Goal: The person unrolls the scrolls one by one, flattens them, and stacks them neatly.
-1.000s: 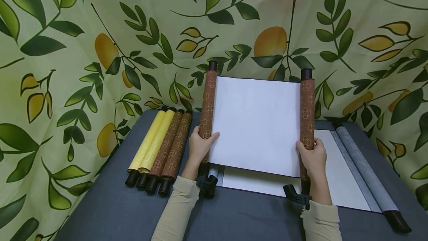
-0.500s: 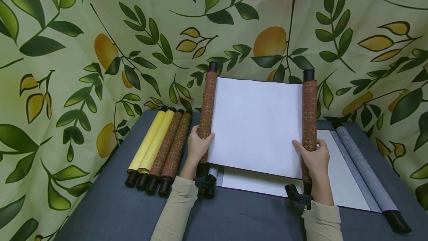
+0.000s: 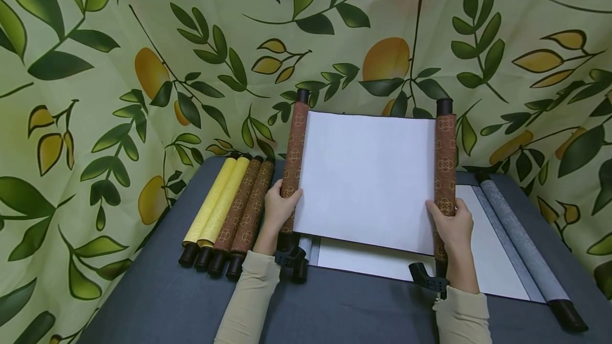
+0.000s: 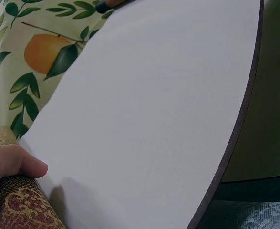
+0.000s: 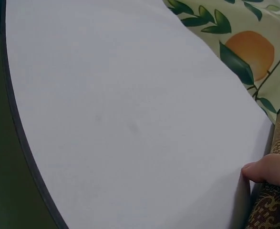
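Observation:
A brown patterned hanging scroll (image 3: 368,179) with black roller ends is held up, partly unrolled, its blank white paper facing me. My left hand (image 3: 279,207) grips the left roll, thumb over the front, and my right hand (image 3: 451,224) grips the right roll the same way. In the left wrist view the thumb (image 4: 23,162) lies across the brocade roll (image 4: 23,205) at the paper's edge. The right wrist view has the other thumb (image 5: 268,171) pressing near the right roll. Most of the remaining fingers are hidden behind the rolls.
Behind the held scroll, a blue-grey scroll (image 3: 526,238) lies unrolled on the dark grey table (image 3: 344,312). Two yellow rolled scrolls (image 3: 215,200) and two brown rolled scrolls (image 3: 246,211) lie side by side at left. A leaf-and-fruit printed cloth (image 3: 205,15) hangs behind the table.
My hands have moved slightly apart, the left one leftward and the right one rightward. A wider stretch of white paper now shows between the two rolls.

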Tool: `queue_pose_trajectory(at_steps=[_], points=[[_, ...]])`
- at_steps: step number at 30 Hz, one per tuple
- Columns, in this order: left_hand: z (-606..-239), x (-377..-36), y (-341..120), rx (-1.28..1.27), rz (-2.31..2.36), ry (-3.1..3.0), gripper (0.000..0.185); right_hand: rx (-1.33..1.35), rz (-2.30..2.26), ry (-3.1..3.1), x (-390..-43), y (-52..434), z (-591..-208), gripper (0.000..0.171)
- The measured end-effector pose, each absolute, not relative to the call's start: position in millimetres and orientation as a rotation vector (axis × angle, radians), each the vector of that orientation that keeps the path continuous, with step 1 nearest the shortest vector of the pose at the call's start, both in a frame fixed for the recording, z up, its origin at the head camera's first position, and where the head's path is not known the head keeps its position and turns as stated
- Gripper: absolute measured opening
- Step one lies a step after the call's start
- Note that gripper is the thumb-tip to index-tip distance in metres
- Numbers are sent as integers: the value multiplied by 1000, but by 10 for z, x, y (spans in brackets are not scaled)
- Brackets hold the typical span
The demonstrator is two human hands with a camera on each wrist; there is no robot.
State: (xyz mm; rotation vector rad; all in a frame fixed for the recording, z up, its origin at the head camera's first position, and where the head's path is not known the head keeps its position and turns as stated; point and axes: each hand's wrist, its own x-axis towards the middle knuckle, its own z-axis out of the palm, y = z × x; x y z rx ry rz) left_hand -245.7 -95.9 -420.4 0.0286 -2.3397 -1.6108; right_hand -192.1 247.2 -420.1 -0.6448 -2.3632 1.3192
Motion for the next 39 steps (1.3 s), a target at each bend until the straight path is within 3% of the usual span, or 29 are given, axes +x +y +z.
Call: queue_pose_trajectory(at_steps=[12, 23, 33, 39], points=[[-4154, -2455, -1000, 43, -1617, -2401, 36, -677, 1277, -2362, -1910, 2483, -4177, 57], [-4117, -2430, -1038, 27, -1658, -2461, 49, -743, 1357, -2327, -1889, 2480, -4167, 65], [-4116, -2455, -1006, 89, -1751, -2450, 53, -740, 1337, -2284, -1902, 2482, -4172, 59], [-4155, -2470, -1031, 125, -1648, -2409, 46, -716, 1325, -2290, -1920, 2486, -4193, 56]])
